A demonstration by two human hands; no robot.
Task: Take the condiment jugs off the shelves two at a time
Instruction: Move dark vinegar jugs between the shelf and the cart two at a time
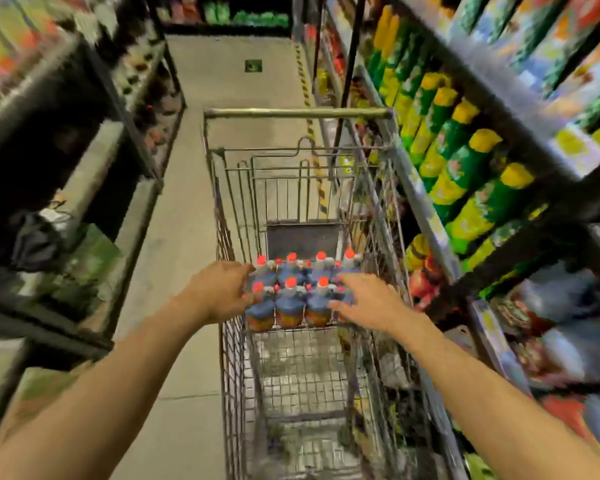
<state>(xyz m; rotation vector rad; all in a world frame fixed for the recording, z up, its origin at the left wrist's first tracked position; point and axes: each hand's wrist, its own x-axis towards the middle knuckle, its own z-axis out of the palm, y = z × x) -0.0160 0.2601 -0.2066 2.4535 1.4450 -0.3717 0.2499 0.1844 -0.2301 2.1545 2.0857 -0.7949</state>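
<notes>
Several condiment jugs (290,299) with red caps, blue labels and orange contents stand in two rows inside a wire shopping cart (236,375). My left hand (219,292) reaches over the cart's left side, fingers against the leftmost jugs. My right hand (368,299) hovers over the right end of the near row, fingers spread and touching the jugs there. The image is blurred, so a firm hold on any jug cannot be made out.
The cart's handle bar (295,113) lies at the far end, down the aisle floor (187,237). Shelves with green and yellow bottles (465,168) line the right. Dark shelving (66,168) lines the left. The near half of the cart holds nothing.
</notes>
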